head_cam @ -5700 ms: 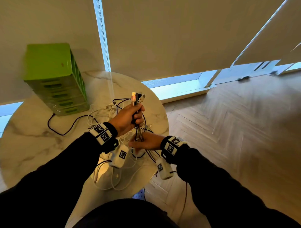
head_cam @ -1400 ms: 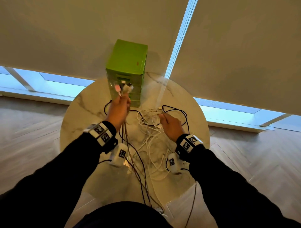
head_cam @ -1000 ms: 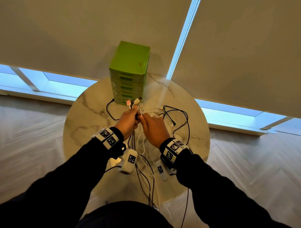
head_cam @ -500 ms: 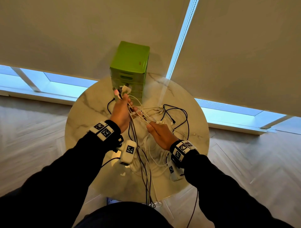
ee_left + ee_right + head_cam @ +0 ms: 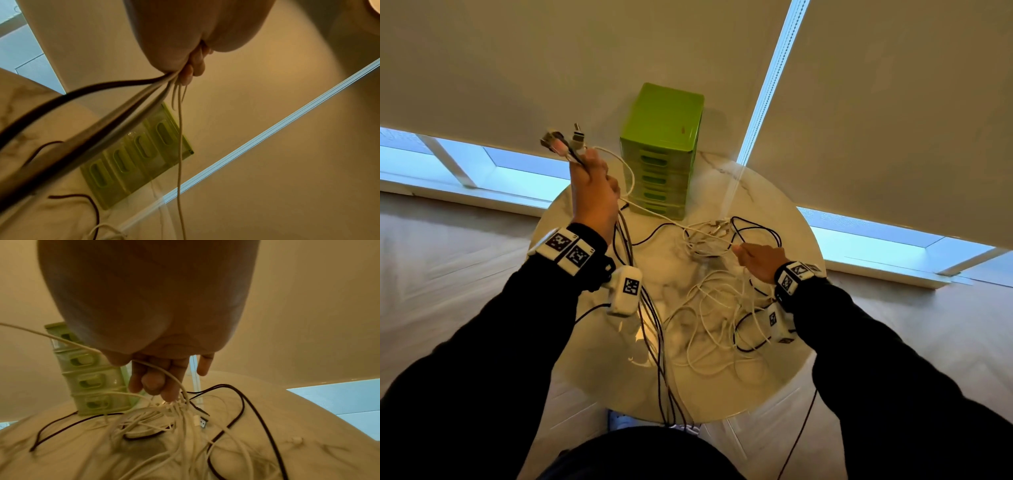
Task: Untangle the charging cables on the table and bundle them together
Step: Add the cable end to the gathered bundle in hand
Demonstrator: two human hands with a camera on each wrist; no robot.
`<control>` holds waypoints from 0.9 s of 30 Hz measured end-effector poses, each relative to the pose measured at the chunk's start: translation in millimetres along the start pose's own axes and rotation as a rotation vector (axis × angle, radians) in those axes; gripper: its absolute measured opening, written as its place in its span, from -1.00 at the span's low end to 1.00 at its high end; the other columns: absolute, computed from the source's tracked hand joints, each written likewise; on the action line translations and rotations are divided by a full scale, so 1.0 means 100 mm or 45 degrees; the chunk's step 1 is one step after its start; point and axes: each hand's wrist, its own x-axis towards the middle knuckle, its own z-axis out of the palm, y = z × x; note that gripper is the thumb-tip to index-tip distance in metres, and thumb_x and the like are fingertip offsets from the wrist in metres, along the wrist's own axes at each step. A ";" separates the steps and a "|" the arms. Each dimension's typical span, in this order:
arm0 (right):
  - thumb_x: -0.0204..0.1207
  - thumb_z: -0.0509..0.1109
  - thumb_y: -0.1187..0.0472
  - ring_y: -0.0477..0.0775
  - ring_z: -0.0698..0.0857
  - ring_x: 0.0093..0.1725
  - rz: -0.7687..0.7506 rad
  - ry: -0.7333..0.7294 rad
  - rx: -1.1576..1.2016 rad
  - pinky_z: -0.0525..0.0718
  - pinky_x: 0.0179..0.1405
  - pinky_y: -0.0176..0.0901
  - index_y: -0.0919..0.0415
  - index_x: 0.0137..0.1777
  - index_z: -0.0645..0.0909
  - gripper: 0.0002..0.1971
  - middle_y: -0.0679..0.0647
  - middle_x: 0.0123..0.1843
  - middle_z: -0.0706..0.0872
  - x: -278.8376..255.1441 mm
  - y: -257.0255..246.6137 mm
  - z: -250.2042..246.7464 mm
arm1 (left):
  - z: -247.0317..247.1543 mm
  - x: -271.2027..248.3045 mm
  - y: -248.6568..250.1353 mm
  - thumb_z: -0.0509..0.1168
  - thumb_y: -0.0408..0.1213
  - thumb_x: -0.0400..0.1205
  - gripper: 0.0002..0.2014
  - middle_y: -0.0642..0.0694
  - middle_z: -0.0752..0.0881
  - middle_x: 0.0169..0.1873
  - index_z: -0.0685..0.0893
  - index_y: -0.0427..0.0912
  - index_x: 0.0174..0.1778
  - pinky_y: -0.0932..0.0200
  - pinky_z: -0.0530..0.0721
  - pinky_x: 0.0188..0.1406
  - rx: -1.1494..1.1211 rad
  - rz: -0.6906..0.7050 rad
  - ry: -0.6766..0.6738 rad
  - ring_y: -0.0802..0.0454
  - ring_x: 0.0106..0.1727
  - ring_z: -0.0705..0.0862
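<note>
My left hand (image 5: pixel 592 192) is raised above the table's left side and grips a bundle of cable ends, whose plugs (image 5: pixel 566 142) stick up past the fingers (image 5: pixel 193 68). Dark cables (image 5: pixel 654 342) hang from that fist down over the table's near edge. One white cable (image 5: pixel 654 212) runs from the fist to the tangle of white and black cables (image 5: pixel 715 308) on the marble table (image 5: pixel 613 377). My right hand (image 5: pixel 760 258) hovers low over the tangle, and a white cable (image 5: pixel 164 373) passes between its thumb and fingers (image 5: pixel 170 391).
A green drawer box (image 5: pixel 664 137) stands at the table's far edge, against the blinds, between my hands. A black cable loop (image 5: pixel 756 229) lies at the far right of the table. Wood floor surrounds the small round table.
My left hand has lifted up and to the left with its bundle, drawing a white cable out of the tangle. My right hand has shifted right and lower, towards the tangle.
</note>
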 end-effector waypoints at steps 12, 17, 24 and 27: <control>0.82 0.07 -0.03 0.09 0.60 -0.25 -0.458 0.392 0.491 0.43 -0.30 -0.05 0.11 0.14 0.56 -0.71 0.16 -0.16 0.72 -0.02 -1.04 -0.17 | 0.21 -0.67 -0.78 0.05 0.02 0.84 -0.61 0.01 0.44 -0.44 0.66 -0.18 0.09 0.08 0.37 -0.29 0.474 -0.226 -0.383 0.08 -0.42 0.36; 0.82 0.02 -0.07 0.24 0.73 -0.08 -0.580 0.341 0.396 0.66 -0.11 0.17 0.06 0.19 0.53 -0.69 0.15 -0.01 0.79 -0.01 -1.08 -0.04 | 0.32 -0.59 -0.72 0.10 -0.01 0.83 -0.66 0.10 0.52 -0.58 0.67 -0.13 0.00 0.22 0.42 -0.46 0.314 -0.488 -0.336 0.24 -0.60 0.46; 0.82 0.03 -0.06 0.13 0.63 -0.19 -0.581 0.227 0.612 0.60 -0.06 0.17 0.13 -0.06 0.47 -0.65 0.10 -0.20 0.66 -0.05 -0.86 0.10 | 0.35 -0.37 -0.69 0.05 -0.21 0.83 -0.74 -0.04 0.53 -0.37 0.51 -0.20 -0.13 0.23 0.34 -0.49 0.220 -0.471 -0.189 0.14 -0.48 0.41; 0.82 0.02 -0.07 0.09 0.62 -0.21 -0.586 0.240 0.589 0.57 -0.06 0.07 0.09 -0.10 0.47 -0.64 0.01 -0.23 0.65 -0.01 -0.77 0.17 | 0.30 -0.26 -0.63 0.03 -0.28 0.81 -0.79 0.01 0.47 -0.45 0.44 -0.13 -0.14 0.26 0.33 -0.55 0.131 -0.405 -0.178 0.19 -0.55 0.37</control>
